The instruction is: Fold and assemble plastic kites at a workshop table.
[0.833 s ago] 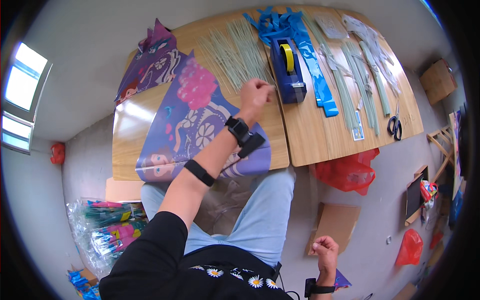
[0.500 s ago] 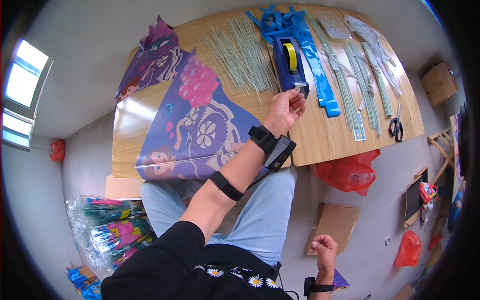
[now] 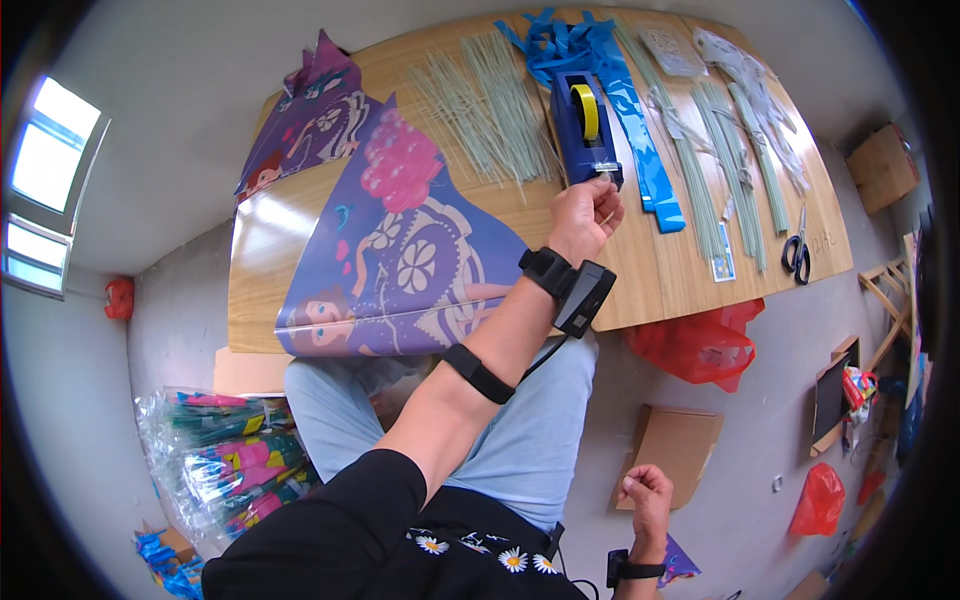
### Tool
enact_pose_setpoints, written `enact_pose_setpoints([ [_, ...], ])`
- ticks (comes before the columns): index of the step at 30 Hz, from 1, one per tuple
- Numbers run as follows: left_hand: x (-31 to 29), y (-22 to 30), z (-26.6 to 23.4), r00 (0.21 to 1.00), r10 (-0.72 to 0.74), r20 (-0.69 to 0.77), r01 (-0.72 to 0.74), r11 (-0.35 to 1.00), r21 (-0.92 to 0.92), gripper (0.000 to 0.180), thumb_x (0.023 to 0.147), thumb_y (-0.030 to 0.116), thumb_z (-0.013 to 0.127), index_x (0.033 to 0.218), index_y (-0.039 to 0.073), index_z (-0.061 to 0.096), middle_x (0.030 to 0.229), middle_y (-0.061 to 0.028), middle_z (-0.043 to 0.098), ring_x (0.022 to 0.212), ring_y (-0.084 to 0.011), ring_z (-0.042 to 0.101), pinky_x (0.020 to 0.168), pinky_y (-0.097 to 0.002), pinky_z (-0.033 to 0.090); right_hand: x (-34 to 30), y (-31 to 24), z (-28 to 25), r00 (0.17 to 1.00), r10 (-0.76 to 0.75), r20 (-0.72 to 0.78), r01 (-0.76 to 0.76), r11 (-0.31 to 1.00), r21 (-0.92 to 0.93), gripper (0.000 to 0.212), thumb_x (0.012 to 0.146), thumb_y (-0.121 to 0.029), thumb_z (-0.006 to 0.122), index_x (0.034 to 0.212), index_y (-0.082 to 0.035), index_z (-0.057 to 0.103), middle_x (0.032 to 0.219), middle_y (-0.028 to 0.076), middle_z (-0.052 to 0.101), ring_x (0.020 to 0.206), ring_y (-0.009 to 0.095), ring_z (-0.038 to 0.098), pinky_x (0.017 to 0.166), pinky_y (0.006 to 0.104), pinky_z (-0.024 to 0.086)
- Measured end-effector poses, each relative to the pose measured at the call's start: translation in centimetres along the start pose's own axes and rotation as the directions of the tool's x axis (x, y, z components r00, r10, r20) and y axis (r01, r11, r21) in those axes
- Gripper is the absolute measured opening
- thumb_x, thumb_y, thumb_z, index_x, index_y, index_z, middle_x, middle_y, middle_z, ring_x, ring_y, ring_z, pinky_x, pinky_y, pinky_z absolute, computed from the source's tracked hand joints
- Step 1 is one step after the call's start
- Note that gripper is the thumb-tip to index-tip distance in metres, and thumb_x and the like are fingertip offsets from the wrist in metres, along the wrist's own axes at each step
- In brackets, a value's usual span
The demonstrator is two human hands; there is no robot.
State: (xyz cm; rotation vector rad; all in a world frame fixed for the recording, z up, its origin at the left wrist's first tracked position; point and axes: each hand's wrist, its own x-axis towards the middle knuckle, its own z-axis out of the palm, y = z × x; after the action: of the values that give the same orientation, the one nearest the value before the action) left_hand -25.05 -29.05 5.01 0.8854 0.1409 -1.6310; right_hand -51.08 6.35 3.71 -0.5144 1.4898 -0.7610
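The left hand curls at the tape dispenser, back from the tabletop's near edge; I can't tell what it's pinching. The right hand curls closed. A skewed tug could drag the dispenser.

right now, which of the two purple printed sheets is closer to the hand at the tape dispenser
The front sheet, the one with the large pink cluster showing; the other sheet lies farther back and left, away from the left hand.
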Motion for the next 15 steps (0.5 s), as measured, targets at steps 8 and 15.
enact_pose_setpoints([
  [8, -2.4, -1.1, -1.4, 0.991, 0.014, 0.13, -0.021, 0.998, 0.053, 0.013, 0.09, 0.001, 0.065, 0.098, 0.009, 0.057, 0.087, -0.0056, 0.065, 0.08, -0.0191, 0.065, 0.083, -0.0407, 0.057, 0.3, 3.1, -1.5, 0.995, 0.012, -0.098, -0.014, 1.0, -0.027, 0.008, 0.077, 0.007, 0.06, 0.082, 0.0, 0.061, 0.068, 0.004, 0.06, 0.058, 0.012, 0.057, 0.056, 0.0246, 0.045],
  [15, -13.3, 4.2, -1.3, 0.932, 0.06, 0.358, -0.119, 0.982, 0.144, 0.023, 0.09, 0.003, 0.067, 0.11, 0.009, 0.059, 0.09, -0.0043, 0.065, 0.082, -0.0167, 0.066, 0.084, -0.0372, 0.056, 1.0, 3.7, -1.7, 0.997, -0.034, -0.067, 0.029, 0.996, -0.079, 0.01, 0.078, 0.008, 0.059, 0.082, -0.002, 0.061, 0.072, 0.002, 0.06, 0.062, 0.013, 0.057, 0.061, 0.0246, 0.047],
])
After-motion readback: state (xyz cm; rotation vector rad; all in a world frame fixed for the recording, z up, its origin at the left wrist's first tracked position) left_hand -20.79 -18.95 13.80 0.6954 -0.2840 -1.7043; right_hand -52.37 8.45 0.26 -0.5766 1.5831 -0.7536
